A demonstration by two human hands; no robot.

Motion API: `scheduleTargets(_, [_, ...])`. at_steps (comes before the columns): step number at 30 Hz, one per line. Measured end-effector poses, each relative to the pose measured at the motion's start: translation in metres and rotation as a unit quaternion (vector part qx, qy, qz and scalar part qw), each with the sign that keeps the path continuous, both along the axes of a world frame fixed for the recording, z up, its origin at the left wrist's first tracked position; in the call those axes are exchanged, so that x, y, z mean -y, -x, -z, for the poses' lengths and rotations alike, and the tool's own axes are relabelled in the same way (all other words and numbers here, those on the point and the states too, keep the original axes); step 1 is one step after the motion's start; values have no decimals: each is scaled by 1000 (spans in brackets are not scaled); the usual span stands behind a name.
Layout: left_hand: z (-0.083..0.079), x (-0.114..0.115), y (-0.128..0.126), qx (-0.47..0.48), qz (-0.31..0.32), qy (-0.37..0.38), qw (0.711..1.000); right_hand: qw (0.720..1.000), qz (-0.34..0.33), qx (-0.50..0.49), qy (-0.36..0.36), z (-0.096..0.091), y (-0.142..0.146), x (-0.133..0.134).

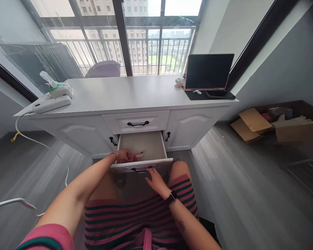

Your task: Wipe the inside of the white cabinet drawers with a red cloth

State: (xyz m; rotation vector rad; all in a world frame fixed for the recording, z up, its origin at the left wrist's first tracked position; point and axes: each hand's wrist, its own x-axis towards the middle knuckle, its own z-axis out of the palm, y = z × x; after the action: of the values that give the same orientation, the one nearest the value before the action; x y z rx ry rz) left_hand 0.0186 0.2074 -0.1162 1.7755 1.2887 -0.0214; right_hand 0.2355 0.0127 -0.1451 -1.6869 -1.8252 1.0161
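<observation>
Inside the open lower drawer (150, 144), the left hand (123, 156) pinches a small pink item (133, 158) by the front panel; handling it seems the current step. The right hand (156, 181), fingers loosely spread, meets the black handle (138, 170). Next calls for a steady drawer.

place: likely a home | white sideboard (120, 95) | tissue pack (62, 91) | large window (123, 38) | wood-look floor (232, 187)

The drawer (148, 145) lies below the cabinet top (125, 95), which bears a screen (210, 72) at right.
</observation>
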Motion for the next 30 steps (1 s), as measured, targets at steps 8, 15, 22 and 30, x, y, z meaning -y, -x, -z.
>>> scheduleTargets(8, [-38, 100, 44, 263, -314, -60, 910, 970, -13, 232, -69, -44, -93, -47])
scheduleTargets(15, [20, 235, 9, 489, -525, 164, 677, 955, -47, 288, -53, -49, -92, -45])
scheduleTargets(22, [19, 233, -22, 524, -573, 170, 607, 941, 62, 328, -53, -60, -90, -31])
scheduleTargets(30, [31, 198, -55, 406, -738, 45, 537, 947, 39, 315, -47, -44, -100, -29])
